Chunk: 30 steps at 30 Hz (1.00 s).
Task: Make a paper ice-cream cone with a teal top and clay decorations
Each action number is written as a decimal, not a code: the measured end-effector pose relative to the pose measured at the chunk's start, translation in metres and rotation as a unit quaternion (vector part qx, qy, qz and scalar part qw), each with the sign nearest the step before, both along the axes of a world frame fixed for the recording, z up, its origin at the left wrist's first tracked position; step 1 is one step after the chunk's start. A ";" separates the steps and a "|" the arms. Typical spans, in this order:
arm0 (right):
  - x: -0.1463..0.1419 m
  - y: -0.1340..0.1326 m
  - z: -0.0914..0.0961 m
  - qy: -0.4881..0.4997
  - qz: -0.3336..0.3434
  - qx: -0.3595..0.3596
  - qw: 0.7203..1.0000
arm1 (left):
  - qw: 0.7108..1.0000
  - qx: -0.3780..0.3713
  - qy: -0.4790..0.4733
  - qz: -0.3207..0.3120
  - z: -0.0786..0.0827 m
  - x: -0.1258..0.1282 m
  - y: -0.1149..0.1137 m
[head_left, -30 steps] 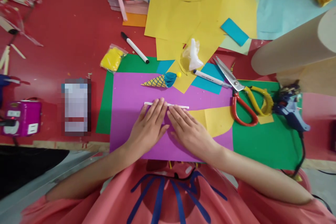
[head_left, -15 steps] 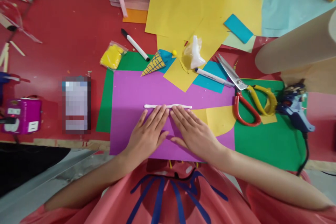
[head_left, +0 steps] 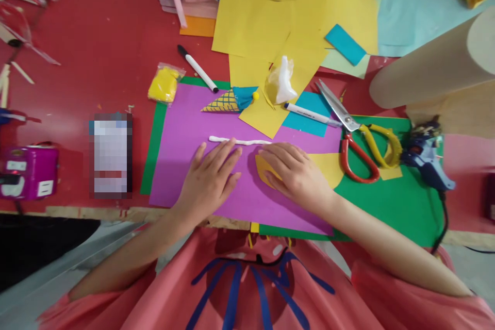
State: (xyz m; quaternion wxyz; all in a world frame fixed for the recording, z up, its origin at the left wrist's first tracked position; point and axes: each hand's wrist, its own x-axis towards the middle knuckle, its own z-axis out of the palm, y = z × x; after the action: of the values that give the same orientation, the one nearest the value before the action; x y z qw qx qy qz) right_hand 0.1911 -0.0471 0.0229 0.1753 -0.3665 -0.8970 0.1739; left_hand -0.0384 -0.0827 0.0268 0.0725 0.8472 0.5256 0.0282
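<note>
A thin white roll of clay (head_left: 247,142) lies across the purple sheet (head_left: 185,118). My left hand (head_left: 211,175) is open, palm down, its fingertips touching the roll left of its middle. Just below the roll's right end, my right hand (head_left: 296,170) is open with bent fingers, over the yellow paper piece (head_left: 325,167). Whether its fingertips touch the roll I cannot tell. Beyond the roll sits a small clay ice-cream cone (head_left: 232,100) with a blue top and a yellow ball. White clay in a clear bag (head_left: 285,82) is to its right.
Red-and-yellow scissors (head_left: 350,126) lie at the right, near a blue glue gun (head_left: 429,157) with a cord. A large cardboard tube (head_left: 425,62) leans in there. Markers (head_left: 199,69), bagged yellow clay (head_left: 165,84) and a phone (head_left: 112,157) are further left.
The roll is longer, thinner and further from me. My right hand has moved right and its fingers have bent. The purple sheet has turned, and the cone lies flatter.
</note>
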 end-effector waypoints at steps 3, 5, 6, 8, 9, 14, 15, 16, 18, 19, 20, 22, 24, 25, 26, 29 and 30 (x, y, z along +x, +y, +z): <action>0.007 -0.002 -0.015 -0.011 -0.045 0.022 0.999 | 1.000 0.007 -0.015 -0.001 -0.005 0.000 0.008; 0.008 -0.003 -0.025 -0.020 -0.060 0.011 0.998 | 0.999 -0.012 -0.001 -0.030 -0.011 0.004 0.024; 0.008 -0.003 -0.030 -0.022 -0.063 0.003 0.998 | 0.999 -0.018 0.005 -0.039 -0.014 0.006 0.033; 0.007 -0.003 -0.035 -0.023 -0.066 -0.011 0.998 | 0.999 -0.023 0.012 -0.037 -0.019 0.010 0.052; 0.006 -0.003 -0.036 -0.023 -0.066 -0.015 0.997 | 0.999 -0.020 0.013 -0.029 -0.021 0.011 0.058; 0.006 -0.003 -0.036 -0.017 -0.072 -0.004 0.997 | 0.999 -0.009 0.034 -0.035 -0.018 0.009 0.038; 0.007 -0.003 -0.036 -0.017 -0.073 -0.001 0.997 | 0.998 -0.009 0.039 -0.040 -0.016 0.007 0.025; 0.007 -0.003 -0.036 -0.017 -0.072 0.002 0.997 | 0.998 -0.013 0.045 -0.045 -0.013 0.005 0.013; 0.007 -0.004 -0.036 -0.015 -0.073 0.005 0.997 | 0.997 -0.025 0.050 -0.046 -0.010 0.002 -0.005; 0.007 -0.004 -0.036 -0.012 -0.073 0.003 0.997 | 0.997 -0.027 0.048 -0.044 -0.010 0.001 -0.007; 0.007 -0.004 -0.037 -0.010 -0.073 0.000 0.997 | 0.998 -0.030 0.046 -0.043 -0.010 0.001 -0.004; 0.007 -0.004 -0.038 -0.002 -0.075 -0.010 0.997 | 0.998 -0.029 0.040 -0.037 -0.013 0.003 0.015; 0.007 -0.004 -0.038 0.006 -0.077 -0.021 0.997 | 0.999 -0.018 0.036 -0.022 -0.017 0.007 0.041; 0.007 -0.004 -0.039 0.008 -0.078 -0.024 0.997 | 0.999 -0.015 0.037 -0.014 -0.019 0.008 0.051; 0.007 -0.004 -0.039 0.010 -0.079 -0.025 0.997 | 0.999 -0.011 0.039 -0.010 -0.020 0.010 0.057; 0.008 -0.003 -0.038 0.014 -0.079 -0.019 0.997 | 0.999 -0.007 0.044 -0.021 -0.020 0.009 0.045; 0.008 -0.003 -0.038 0.015 -0.078 -0.017 0.997 | 0.999 -0.010 0.048 -0.024 -0.019 0.008 0.034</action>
State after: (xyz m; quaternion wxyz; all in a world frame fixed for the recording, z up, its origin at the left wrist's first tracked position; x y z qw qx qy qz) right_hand 0.1992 -0.0501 -0.0148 0.1954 -0.4358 -0.8599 0.1803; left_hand -0.0302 -0.0490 0.0081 0.0564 0.8590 0.5084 -0.0189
